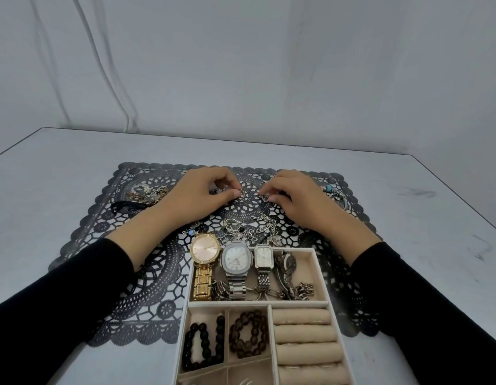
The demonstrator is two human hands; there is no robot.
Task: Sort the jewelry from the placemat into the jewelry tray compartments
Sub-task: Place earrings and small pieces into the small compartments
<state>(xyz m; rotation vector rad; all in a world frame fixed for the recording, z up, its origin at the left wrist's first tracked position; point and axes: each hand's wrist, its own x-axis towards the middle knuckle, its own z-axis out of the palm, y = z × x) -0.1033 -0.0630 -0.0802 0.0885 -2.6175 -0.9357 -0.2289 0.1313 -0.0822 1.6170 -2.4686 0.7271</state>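
Observation:
On the black lace placemat my left hand pinches a small silver ring between thumb and fingers. Beside it, my right hand pinches another small silver piece. Loose silver chains and charms lie just behind the cream jewelry tray. The tray's top compartment holds a gold watch, a silver watch, a small silver watch and a dark one. Two lower compartments hold a black bead bracelet and a brown bead bracelet. Ring rolls sit at the lower right.
A tangle of mixed jewelry lies at the mat's far left with a black band. A blue-beaded piece lies at the far right. The grey table meets a grey wall behind.

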